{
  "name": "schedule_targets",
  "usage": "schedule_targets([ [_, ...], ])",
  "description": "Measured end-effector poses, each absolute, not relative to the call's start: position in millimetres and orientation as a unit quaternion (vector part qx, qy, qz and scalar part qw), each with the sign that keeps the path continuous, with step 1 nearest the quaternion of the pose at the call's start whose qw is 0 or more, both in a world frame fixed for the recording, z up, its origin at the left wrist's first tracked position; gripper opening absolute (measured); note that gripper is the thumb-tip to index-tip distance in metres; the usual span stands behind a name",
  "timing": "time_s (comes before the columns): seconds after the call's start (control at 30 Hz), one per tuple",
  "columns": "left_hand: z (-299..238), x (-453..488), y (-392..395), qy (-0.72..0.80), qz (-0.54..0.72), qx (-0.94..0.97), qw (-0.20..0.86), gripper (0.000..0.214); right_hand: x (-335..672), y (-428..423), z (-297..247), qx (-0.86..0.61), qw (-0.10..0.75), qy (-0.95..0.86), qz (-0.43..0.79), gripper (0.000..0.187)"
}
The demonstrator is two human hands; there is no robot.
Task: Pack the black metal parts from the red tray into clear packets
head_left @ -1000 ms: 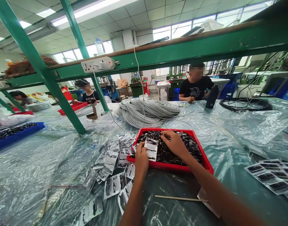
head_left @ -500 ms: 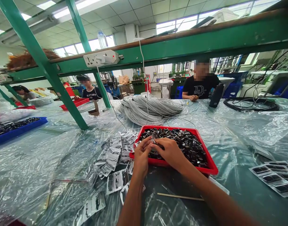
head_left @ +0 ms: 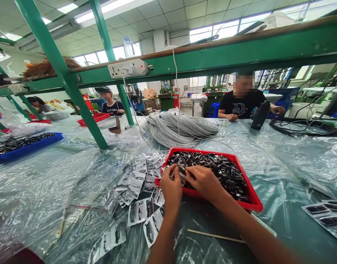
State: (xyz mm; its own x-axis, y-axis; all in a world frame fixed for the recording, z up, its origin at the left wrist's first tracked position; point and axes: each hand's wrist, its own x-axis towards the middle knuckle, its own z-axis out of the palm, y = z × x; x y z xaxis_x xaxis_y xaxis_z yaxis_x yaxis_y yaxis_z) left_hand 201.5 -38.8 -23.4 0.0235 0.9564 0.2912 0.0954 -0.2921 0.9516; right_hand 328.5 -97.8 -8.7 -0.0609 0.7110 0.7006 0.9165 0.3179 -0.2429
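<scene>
My left hand (head_left: 171, 185) and my right hand (head_left: 204, 180) are close together over the near left part of a red tray (head_left: 255, 200). Between their fingertips is a small see-through plastic bag (head_left: 182, 171), pinched from both sides. The fingers cover part of it, and I cannot make out what is inside. Many small black, shiny pieces (head_left: 226, 172) fill the tray. Left of the tray lies a loose heap of small silvery-clear bags (head_left: 136, 183), some spread toward me.
A thin wooden stick (head_left: 215, 235) lies below my right forearm. Behind the tray sits a big coil of grey cable (head_left: 182, 128). Flat packs (head_left: 328, 220) lie at right, a blue tray (head_left: 28, 148) at left. A green shelf frame (head_left: 212, 55) crosses above; co-workers sit across the table.
The bag between my hands is now held more upright and shows more, with my fingertips farther apart. The view has shifted slightly left. A co-worker's arm at right has reached outward.
</scene>
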Motion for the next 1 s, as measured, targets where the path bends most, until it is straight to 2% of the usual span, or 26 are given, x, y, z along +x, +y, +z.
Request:
schedule_targets([
  [0.07, -25.8, 197.0, -33.0, 0.452, 0.558, 0.575, 0.392, 0.029, 331.8, -98.9, -5.2, -0.574, 0.405, -0.697, -0.144, 0.023],
  [0.27, -20.8, 193.3, -31.7, 0.428, 0.557, 0.528, 0.478, 0.034, 340.5, -96.4, 0.7, -0.628, 0.468, -0.604, -0.147, 0.027],
  [0.33, -16.9, 195.5, -35.7, 0.393, 0.556, 0.521, 0.515, 0.037, 332.9, -96.8, 1.4, -0.658, 0.486, -0.571, -0.075, 0.039],
  [0.47, -13.5, 197.9, -39.0, 0.308, 0.506, 0.543, 0.596, 0.045, 322.0, -99.2, 6.7, -0.64, 0.554, -0.507, 0.159, 0.061],
  [0.57, -14.7, 196.8, -36.9, 0.271, 0.458, 0.547, 0.646, 0.052, 328.2, -99.1, 9.8, -0.606, 0.599, -0.475, 0.218, 0.069],
  [0.7, -16.6, 196.1, -35.7, 0.228, 0.483, 0.493, 0.687, 0.052, 338.0, -94.3, 4.3, -0.589, 0.578, -0.48, 0.297, 0.071],
  [0.77, -17.1, 196.5, -36.1, 0.236, 0.493, 0.493, 0.677, 0.051, 336.0, -92.6, 0.2, -0.616, 0.572, -0.491, 0.228, 0.063],
  [0.87, -16.2, 195.7, -36.6, 0.284, 0.516, 0.515, 0.623, 0.045, 325.3, -94.3, -2.1, -0.629, 0.559, -0.54, 0.027, 0.033],
  [0.93, -13.8, 193.2, -36.9, 0.297, 0.51, 0.543, 0.598, 0.042, 317.9, -96.9, -0.4, -0.612, 0.524, -0.593, -0.007, 0.02],
  [1.0, -10.4, 189.7, -36.9, 0.288, 0.478, 0.579, 0.595, 0.04, 314.1, -99.0, 2.4, -0.603, 0.483, -0.635, 0.012, 0.022],
])
